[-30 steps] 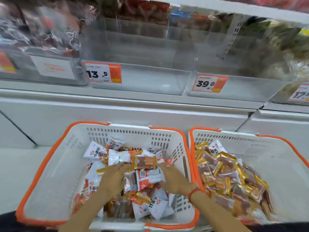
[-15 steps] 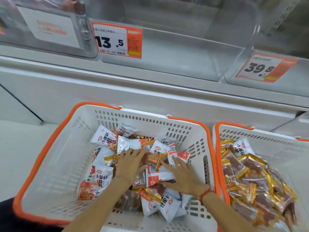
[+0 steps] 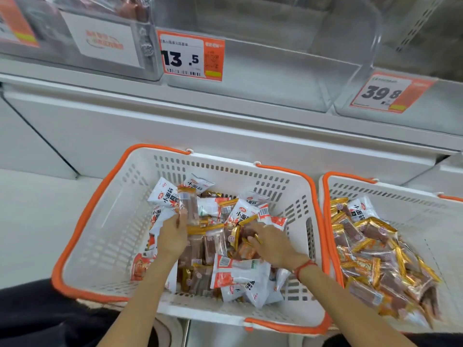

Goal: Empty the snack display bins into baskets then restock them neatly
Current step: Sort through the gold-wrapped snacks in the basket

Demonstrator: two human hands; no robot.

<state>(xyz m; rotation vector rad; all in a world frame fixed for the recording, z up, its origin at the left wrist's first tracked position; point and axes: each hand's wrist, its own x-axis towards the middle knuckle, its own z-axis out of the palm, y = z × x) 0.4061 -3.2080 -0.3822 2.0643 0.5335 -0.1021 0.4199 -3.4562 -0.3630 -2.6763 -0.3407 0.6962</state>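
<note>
Two white baskets with orange rims stand below the shelf. The left basket (image 3: 105, 229) holds mixed white snack packets (image 3: 164, 194) and brown gold-ended snack packets (image 3: 213, 242). My left hand (image 3: 172, 234) pinches one brown gold-ended packet (image 3: 188, 204) and holds it upright above the pile. My right hand (image 3: 273, 244) lies on the pile with its fingers spread over brown packets. The right basket (image 3: 411, 209) holds mostly brown gold-ended packets (image 3: 375, 259). Above them, the clear display bin (image 3: 263, 78) with the 13.5 price tag (image 3: 190, 56) has nothing in it.
A second clear bin (image 3: 426, 106) with a 39.8 tag (image 3: 385, 92) sits to the right. A bin at upper left (image 3: 100, 43) holds dark packets. A white cabinet front (image 3: 175, 126) runs behind the baskets. Pale floor (image 3: 32, 221) lies at the left.
My left hand has lifted a brown gold-ended packet upright out of the pile. My right hand has shifted slightly over the packets. The view has tilted down and closer to the baskets.
</note>
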